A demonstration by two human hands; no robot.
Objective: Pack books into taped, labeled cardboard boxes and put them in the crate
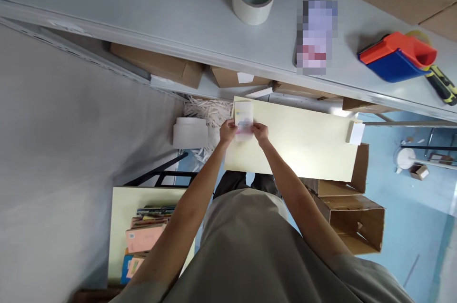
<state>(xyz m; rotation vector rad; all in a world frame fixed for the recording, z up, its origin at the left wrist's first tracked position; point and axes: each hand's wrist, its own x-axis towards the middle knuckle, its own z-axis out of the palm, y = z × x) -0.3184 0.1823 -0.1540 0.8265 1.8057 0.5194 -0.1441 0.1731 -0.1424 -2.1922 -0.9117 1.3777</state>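
Left of the cream desk (296,136) and nearer the body, a pink book (144,238) bears a small white label too tiny to read, among stacked books (157,210) partly covered by the left forearm. Just beside the desk's left end are a white roll (190,133) and a heap of shredded paper (207,108). Over that end, the left hand (227,131) has its fingers clamped on the left edge of a printed packet (244,115); its yellow, blue and pink print is blurred past reading. The right hand (260,131) has its fingers clamped on the packet's right edge. Beyond the desk, on a grey shelf (150,3), a tape roll (253,13) shows green bands and red characters inside its core, not clear enough to spell out. Right of it lies an object masked by pixels (316,32), its writing lost. A plain white box (356,132) takes up the desk's right end, with open cartons (357,219) crowding its near right side. Beyond and right of the desk, on the shelf, sit an orange-and-blue tape dispenser (396,58) and a yellow-and-black cutter (442,85).
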